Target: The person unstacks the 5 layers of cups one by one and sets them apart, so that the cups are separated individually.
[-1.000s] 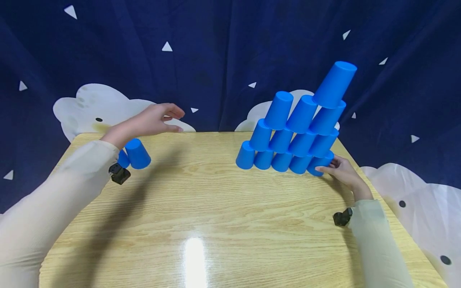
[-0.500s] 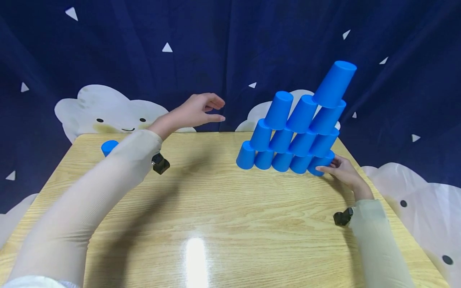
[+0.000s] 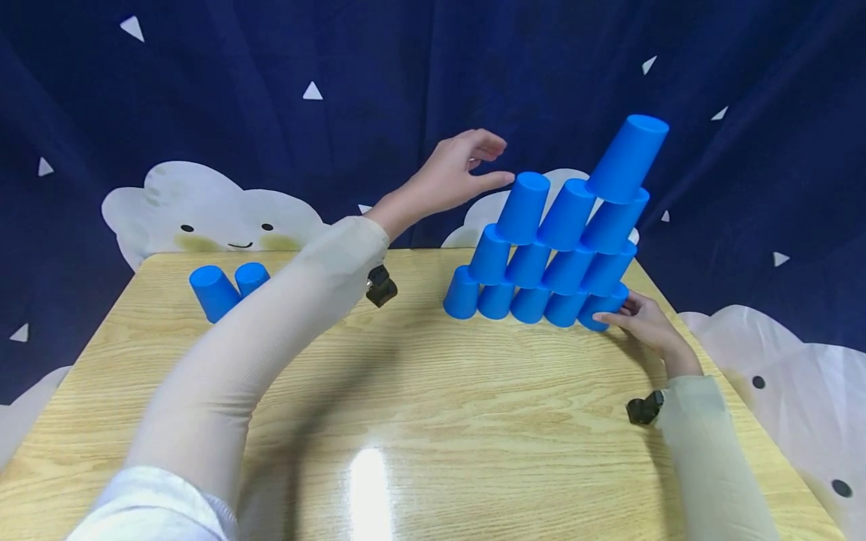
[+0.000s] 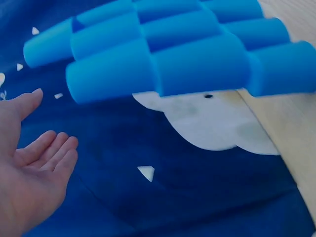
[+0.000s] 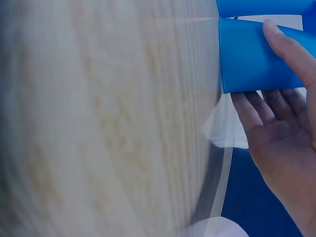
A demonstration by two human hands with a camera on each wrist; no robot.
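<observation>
Right grip point(image 3: 647, 328) holds the bottom right cup point(image 3: 598, 306), likely to brace the stack point(image 3: 565, 272), left grip point(image 3: 452, 173) wide and holding nothing near the third-row left cup point(image 3: 524, 212).

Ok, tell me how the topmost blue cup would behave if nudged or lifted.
The topmost blue cup would probably tip or slide if nudged, since it stands upside down across two cups beneath. Its smooth, plastic-looking surface may feel slippery, and its straight, even sides suggest it's fairly stiff.
</observation>
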